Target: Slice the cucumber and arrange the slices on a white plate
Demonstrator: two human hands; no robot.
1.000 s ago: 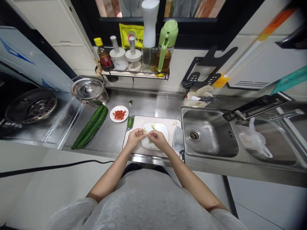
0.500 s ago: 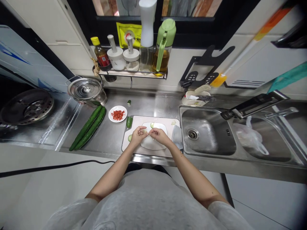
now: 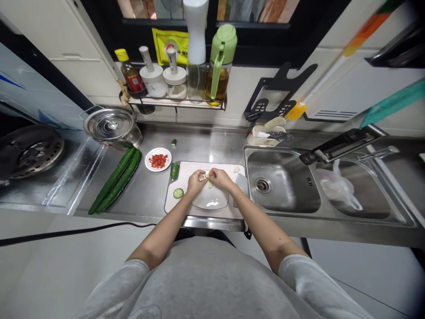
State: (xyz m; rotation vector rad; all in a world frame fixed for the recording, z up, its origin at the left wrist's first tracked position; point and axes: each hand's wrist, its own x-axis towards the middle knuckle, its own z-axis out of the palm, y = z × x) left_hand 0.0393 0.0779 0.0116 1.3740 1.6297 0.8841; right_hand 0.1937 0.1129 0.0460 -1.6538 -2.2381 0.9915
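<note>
Over the far part of a white plate, my left hand and my right hand meet with fingertips pinched. Between them are thin pale-green cucumber slices, partly covered by the fingers; which fingers bear on which slice is hard to make out. The plate rests on a light cutting board. A round cucumber slice lies on the board left of my left wrist. Beyond it, at the board's corner, sits a cut cucumber piece. Partly behind my right forearm is a knife blade.
Two whole cucumbers lie left of a small plate of chopped red pieces. A lidded steel pot stands behind them. To the right is a double sink with a plastic bag. A condiment rack hangs above the counter.
Both hands have moved a little toward the far side of the plate, baring its near part. The round slice on the board, hidden at first, now shows fully. The camera view has shifted slightly.
</note>
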